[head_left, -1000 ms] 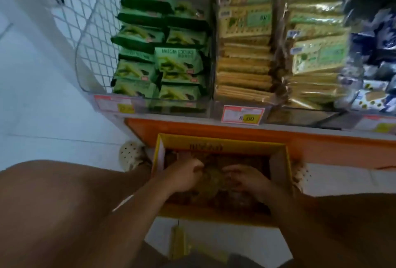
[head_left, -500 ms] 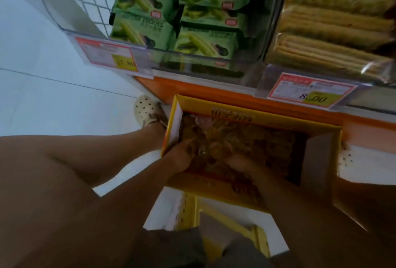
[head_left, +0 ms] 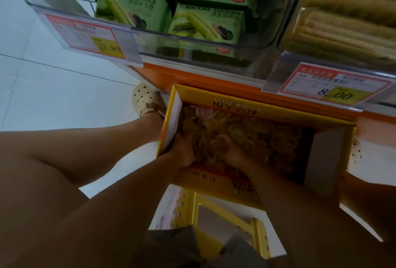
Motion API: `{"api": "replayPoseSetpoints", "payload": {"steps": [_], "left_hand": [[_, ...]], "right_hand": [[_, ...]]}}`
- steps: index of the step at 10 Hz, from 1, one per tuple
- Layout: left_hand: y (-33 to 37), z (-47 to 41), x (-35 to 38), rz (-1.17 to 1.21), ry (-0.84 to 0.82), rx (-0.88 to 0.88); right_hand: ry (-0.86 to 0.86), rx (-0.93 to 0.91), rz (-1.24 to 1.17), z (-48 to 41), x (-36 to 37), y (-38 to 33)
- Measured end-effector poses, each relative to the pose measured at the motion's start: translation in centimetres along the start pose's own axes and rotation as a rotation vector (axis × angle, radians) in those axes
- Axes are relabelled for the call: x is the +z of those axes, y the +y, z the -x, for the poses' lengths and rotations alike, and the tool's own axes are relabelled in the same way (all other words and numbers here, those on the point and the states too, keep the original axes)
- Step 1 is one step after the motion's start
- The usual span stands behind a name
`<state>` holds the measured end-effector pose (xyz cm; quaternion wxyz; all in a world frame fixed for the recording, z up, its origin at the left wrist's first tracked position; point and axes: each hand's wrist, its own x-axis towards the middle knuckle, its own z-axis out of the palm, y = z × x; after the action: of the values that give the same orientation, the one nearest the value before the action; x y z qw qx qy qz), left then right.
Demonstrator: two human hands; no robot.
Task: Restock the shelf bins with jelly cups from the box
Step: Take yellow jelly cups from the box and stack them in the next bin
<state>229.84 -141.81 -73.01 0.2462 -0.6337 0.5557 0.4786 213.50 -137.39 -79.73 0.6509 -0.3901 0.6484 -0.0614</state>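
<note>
Head view: tilted, wide, looking straight down.
Box (head_left: pixel 263 110): yellow, open-topped, on the floor against the orange shelf base (head_left: pixel 214 79); near wall partly behind the forearms.
Jelly cups (head_left: pixel 252 137): heaped inside the box, a blurred amber jumble, single cups hard to pick out.
Left hand (head_left: pixel 182 149): down in the cups by the box's left wall, fingertips buried; gripping or not, cannot tell.
Right hand (head_left: pixel 234 154): just beside it, sunk in the heap, fingers hidden; grip likewise impossible to tell.
Shelf bin (head_left: pixel 192 38): clear front, matcha cookie packs (head_left: pixel 132 8) inside, top cut off.
</note>
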Motion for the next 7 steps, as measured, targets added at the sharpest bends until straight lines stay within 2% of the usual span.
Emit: {"api": "replayPoseSetpoints", "payload": {"steps": [1, 2, 3, 4, 6, 7], "left_hand": [[-0.5, -1.3, 1.3, 0.002, 0.017, 0.113], [-0.3, -1.0, 1.0, 0.043, 0.018, 0.105], [-0.3, -1.5, 0.5, 0.128, -0.007, 0.112], [0.1, -1.8, -0.1, 0.137, 0.001, 0.056], [0.3, -1.4, 0.1, 0.074, -0.048, 0.100], [-0.1, -1.7, 0.3, 0.113, -0.085, 0.053]], "right_hand": [[-0.042, 0.053, -0.062, 0.7, -0.1, -0.4], [-0.060, 0.099, -0.109, 0.4, -0.3, -0.5], [-0.081, 0.133, -0.260, -0.2, -0.4, -0.2], [-0.164, 0.165, -0.328, -0.2, 0.3, -0.4], [-0.167, 0.156, -0.319, -0.3, 0.6, -0.1], [-0.156, 0.187, -0.298, 0.0, 0.9, -0.3]]}}
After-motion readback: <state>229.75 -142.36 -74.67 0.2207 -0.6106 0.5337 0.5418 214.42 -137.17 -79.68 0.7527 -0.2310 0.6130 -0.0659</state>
